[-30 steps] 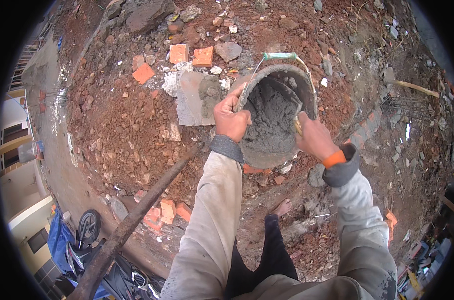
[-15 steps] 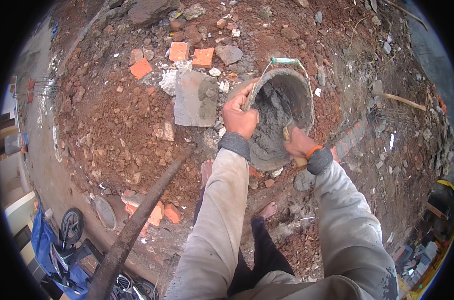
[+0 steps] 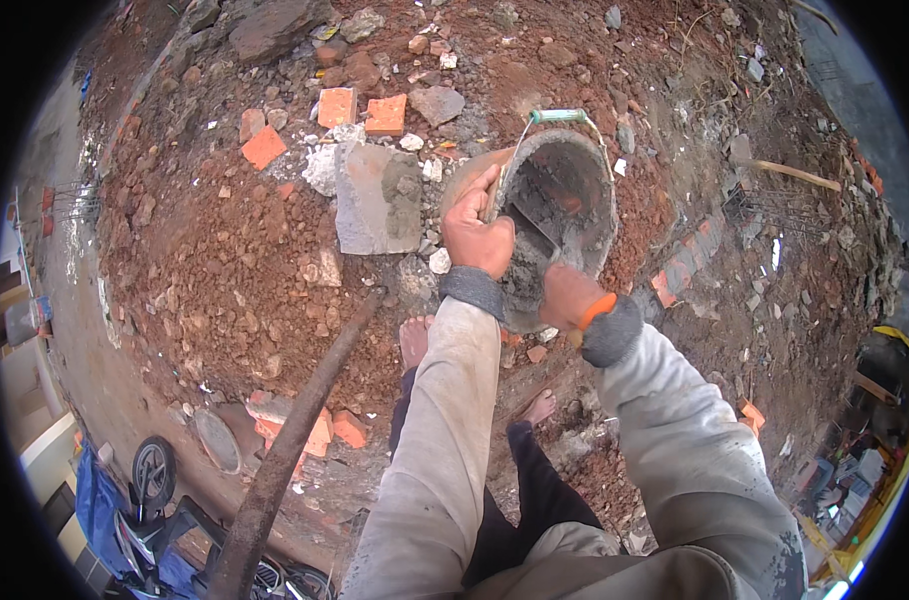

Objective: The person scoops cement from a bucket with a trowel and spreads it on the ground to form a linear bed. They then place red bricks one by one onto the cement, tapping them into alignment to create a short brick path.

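Note:
A mortar bucket (image 3: 609, 190) with a green-gripped wire handle (image 3: 558, 116) stands tilted, its mouth facing me. Wet grey mortar (image 3: 523, 272) lies inside and coats the inner wall. My left hand (image 3: 478, 232) is closed on the bucket's left rim, thumb at the edge. My right hand (image 3: 569, 295) is closed round the handle of a trowel (image 3: 537, 230), whose metal blade reaches into the bucket. Most of the trowel's handle is hidden by my fingers.
A grey slab (image 3: 367, 205) with a mortar smear lies left of the bucket. Orange brick pieces (image 3: 386, 115) sit beyond it on rubbly red soil. A long pole (image 3: 295, 440) slants up from the lower left. A motorcycle (image 3: 155, 500) stands at the far lower left.
My right hand has moved left with the trowel and turned, and the blade now shows inside the bucket. My left hand keeps its hold on the rim. The view has shifted slightly.

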A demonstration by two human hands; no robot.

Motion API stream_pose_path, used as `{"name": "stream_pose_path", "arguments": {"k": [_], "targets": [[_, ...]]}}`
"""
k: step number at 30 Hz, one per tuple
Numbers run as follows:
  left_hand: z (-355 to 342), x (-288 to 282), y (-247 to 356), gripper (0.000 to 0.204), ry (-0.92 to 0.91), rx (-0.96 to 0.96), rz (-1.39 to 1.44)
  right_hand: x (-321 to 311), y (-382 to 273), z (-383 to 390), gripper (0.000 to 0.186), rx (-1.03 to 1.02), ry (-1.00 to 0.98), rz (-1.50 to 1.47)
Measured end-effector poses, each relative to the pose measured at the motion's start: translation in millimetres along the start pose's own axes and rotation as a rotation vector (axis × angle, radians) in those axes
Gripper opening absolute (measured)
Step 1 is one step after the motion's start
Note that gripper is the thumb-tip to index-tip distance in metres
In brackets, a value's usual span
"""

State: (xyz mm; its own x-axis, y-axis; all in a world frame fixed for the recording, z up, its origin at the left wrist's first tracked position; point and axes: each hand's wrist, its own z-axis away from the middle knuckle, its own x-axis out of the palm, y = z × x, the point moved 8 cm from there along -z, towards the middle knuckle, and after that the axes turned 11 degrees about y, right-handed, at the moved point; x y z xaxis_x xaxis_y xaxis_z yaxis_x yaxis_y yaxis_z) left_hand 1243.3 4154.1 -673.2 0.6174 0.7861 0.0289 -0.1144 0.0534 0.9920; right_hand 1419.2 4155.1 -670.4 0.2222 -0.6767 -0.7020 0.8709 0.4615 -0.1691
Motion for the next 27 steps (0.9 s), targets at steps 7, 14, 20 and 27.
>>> {"name": "stream_pose_path", "arguments": {"k": [7, 14, 20, 27], "targets": [[1.6, -5.7, 3.7, 0.034, -0.034, -0.046, 0.059, 12.4, 91.6, -5.5, 0.018, 0.432, -0.186, -0.802], [-9.7, -25.6, 2.5, 0.023, -0.059, -0.069, 0.024, 89.2, 13.3, 10.8, 0.007, 0.266, -0.465, -1.449], [-10.6, -33.6, -10.1, 0.025, -0.067, -0.109, 0.04, 108.6, -13.2, 5.9, 0.012, 0.19, -0.623, -1.775], [-10.6, -37.1, -13.3, 0.029, -0.041, -0.157, -0.004, 105.9, -39.7, 5.9, 0.015, 0.087, -0.742, -2.098]]}}
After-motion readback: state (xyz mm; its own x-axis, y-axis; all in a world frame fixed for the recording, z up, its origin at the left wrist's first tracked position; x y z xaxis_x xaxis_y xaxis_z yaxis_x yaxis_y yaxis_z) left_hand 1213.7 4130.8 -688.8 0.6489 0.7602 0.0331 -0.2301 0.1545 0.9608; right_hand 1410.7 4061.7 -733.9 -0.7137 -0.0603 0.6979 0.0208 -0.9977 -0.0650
